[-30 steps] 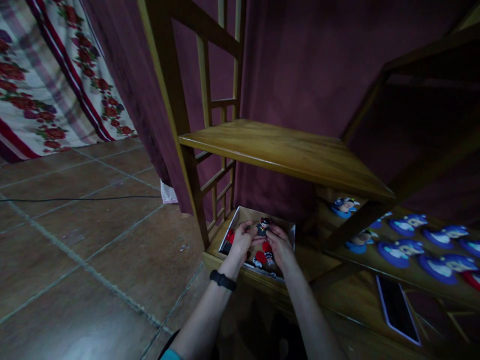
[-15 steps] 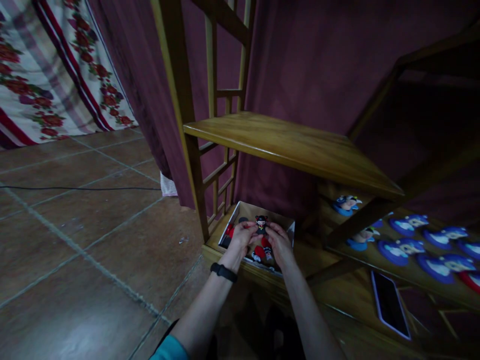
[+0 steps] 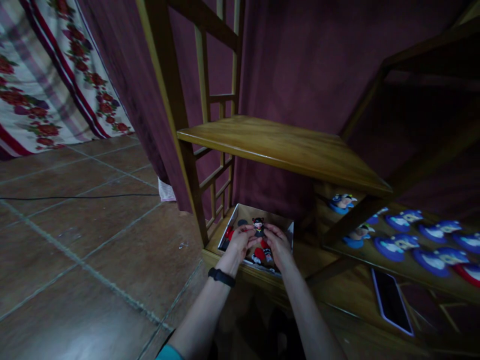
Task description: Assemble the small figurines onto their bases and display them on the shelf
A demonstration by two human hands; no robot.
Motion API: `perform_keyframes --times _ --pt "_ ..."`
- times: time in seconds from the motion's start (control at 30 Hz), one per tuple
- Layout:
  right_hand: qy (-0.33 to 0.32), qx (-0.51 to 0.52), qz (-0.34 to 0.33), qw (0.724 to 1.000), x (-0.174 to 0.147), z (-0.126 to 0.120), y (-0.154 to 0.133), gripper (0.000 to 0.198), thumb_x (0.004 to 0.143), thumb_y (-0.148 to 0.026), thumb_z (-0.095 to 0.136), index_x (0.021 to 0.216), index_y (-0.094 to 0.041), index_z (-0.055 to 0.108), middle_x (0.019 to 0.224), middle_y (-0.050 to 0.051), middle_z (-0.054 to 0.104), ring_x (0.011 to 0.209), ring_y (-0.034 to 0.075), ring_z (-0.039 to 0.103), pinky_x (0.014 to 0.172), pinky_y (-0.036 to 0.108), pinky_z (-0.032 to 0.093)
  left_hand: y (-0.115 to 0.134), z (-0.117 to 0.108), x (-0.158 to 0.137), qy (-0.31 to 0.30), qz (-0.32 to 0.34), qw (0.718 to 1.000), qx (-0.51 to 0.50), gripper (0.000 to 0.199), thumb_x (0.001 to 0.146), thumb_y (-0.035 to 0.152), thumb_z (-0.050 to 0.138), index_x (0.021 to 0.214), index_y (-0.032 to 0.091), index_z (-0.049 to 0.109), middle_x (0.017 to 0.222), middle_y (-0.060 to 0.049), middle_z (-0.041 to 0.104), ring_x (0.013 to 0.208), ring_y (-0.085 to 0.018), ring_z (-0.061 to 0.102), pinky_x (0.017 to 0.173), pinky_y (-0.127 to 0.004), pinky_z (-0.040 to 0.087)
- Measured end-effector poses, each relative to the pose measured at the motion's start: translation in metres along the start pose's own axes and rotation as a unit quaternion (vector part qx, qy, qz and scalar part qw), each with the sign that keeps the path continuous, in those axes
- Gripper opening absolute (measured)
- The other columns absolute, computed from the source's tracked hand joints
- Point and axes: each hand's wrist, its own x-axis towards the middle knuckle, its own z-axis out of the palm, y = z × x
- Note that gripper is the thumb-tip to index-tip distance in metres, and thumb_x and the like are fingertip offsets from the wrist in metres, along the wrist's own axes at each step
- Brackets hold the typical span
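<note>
Figurine (image 3: 258, 228) is held upright between both hands (image 3: 239, 242).

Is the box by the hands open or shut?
Open: no lid covers the box, and red toys show inside it, below the hands.

At box (image 3: 276, 219): black figurine (image 3: 258, 228), lower edges partly hidden by left hand (image 3: 240, 242), right hand (image 3: 278, 242) | far right of box: red base (image 3: 468, 274), frame-cut
</note>
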Motion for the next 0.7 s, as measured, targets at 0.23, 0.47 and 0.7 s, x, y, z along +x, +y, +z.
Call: perform_keyframes --times 0.23,0.47,0.7 --pt "-0.041 -0.041 -0.022 0.998 -0.012 0.011 -0.01 0.036 0.062 -0.036 0.068 0.096 -0.023 0.066 0.101 0.003 0.068 0.094 0.021 0.06 0.082 0.033 0.046 0.005 -0.016 0.006 -0.006 -0.025 1.0 -0.008 0.011 0.073 0.003 0.058 0.081 0.01 0.058 0.072 -0.007 0.066 0.062 -0.013 0.065 0.065 -0.027 0.056" --pt "-0.012 -0.061 -0.013 0.998 -0.007 0.005 -0.006 0.039 0.06 -0.035 0.069 0.097 -0.022 0.066 0.098 0.004 0.069 0.092 0.021 0.06 0.082 0.035 0.046 0.005 -0.014 0.005 -0.023 0.003 1.0 -0.001 0.012 0.073 0.003 0.059 0.084 0.009 0.061 0.077 -0.009 0.067 0.063 -0.014 0.065 0.065 -0.028 0.057" --pt "-0.022 -0.022 -0.005 1.0 -0.002 0.001 0.001 0.04 0.058 -0.033 0.071 0.096 -0.021 0.066 0.101 0.005 0.068 0.093 0.021 0.061 0.086 0.036 0.045 0.003 -0.015 0.003 -0.062 0.019 0.998 0.005 0.032 0.063 -0.006 0.064 0.091 0.01 0.059 0.077 -0.007 0.068 0.071 -0.015 0.066 0.072 -0.028 0.055"
